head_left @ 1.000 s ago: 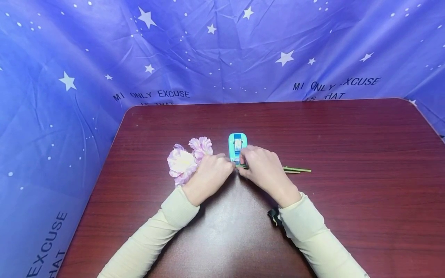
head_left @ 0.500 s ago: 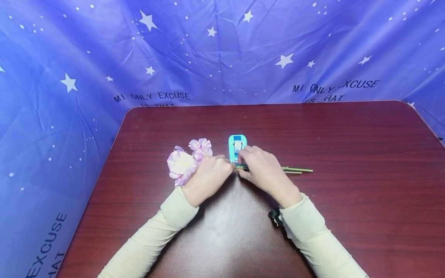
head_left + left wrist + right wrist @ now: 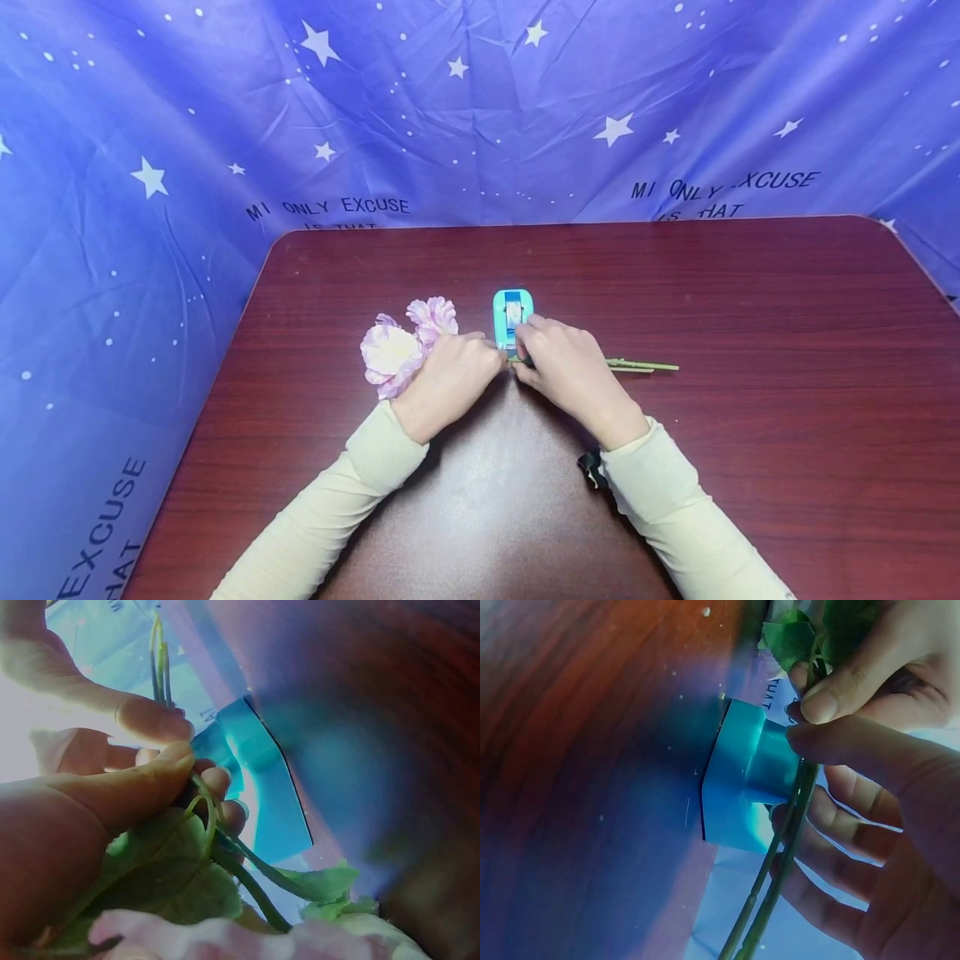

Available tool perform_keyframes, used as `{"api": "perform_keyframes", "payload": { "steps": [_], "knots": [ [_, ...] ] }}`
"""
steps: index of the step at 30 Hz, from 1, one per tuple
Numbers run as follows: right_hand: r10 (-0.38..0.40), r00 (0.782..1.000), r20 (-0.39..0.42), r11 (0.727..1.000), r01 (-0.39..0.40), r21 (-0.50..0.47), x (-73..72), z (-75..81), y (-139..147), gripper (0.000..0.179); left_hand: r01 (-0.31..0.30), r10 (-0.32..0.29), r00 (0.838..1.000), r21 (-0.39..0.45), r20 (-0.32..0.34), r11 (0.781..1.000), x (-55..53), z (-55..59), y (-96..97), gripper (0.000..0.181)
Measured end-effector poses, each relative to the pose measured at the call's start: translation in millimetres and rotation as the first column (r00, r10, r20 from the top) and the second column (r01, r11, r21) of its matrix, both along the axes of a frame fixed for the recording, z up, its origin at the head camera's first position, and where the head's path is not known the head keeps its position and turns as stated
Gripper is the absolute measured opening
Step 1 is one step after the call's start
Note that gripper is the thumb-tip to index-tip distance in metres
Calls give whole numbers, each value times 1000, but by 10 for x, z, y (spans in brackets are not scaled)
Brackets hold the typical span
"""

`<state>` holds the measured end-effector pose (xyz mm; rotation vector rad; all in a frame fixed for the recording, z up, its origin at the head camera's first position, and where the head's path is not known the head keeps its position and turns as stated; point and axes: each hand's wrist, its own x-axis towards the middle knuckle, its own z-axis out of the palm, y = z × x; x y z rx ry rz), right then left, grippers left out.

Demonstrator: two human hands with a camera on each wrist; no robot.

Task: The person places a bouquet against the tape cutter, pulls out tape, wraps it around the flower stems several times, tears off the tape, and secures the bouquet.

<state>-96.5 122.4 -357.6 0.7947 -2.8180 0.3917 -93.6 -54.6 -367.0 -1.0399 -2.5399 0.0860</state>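
Note:
Artificial flowers with pale pink-and-white blooms (image 3: 392, 354) lie to the left of my hands, their green stems (image 3: 645, 366) running out to the right. My left hand (image 3: 452, 379) pinches the stems between thumb and fingers, just below the green leaves (image 3: 172, 862). Close beside it, my right hand (image 3: 573, 371) has its thumb against the stems (image 3: 791, 817) and its fingers curled behind them. Just beyond the hands sits a light blue tape dispenser (image 3: 501, 321) with a roll in it. Whether tape lies between the fingertips cannot be made out.
The dark red-brown wooden table (image 3: 787, 333) extends around the hands. A blue curtain (image 3: 480, 108) with white stars hangs behind and at the left. Something small and black (image 3: 591, 469) shows beside the right cuff.
The stem ends have shifted slightly to the right. Both hands stay almost in the same place, and the tape dispenser has not moved.

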Motion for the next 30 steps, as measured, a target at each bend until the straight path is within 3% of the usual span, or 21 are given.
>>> {"api": "perform_keyframes", "payload": {
  "steps": [7, 16, 30],
  "knots": [
    [28, 995, -91, 1000, -27, 8, 13, -14, -17, 23, -1, 1, 1000, -1, -24, 1000, -1, -13, 4, 25],
    [36, 990, -133, 999, -36, 4, 4, -45, -21, 23, -8, 8, 999, 0, -43, 1000, 10, -10, 16, 24],
    [-22, 999, 46, 1000, 23, -17, -19, 21, 12, 21, -17, 17, 1000, 47, 4, 999, -5, 29, 12, 23]
  ]
}}
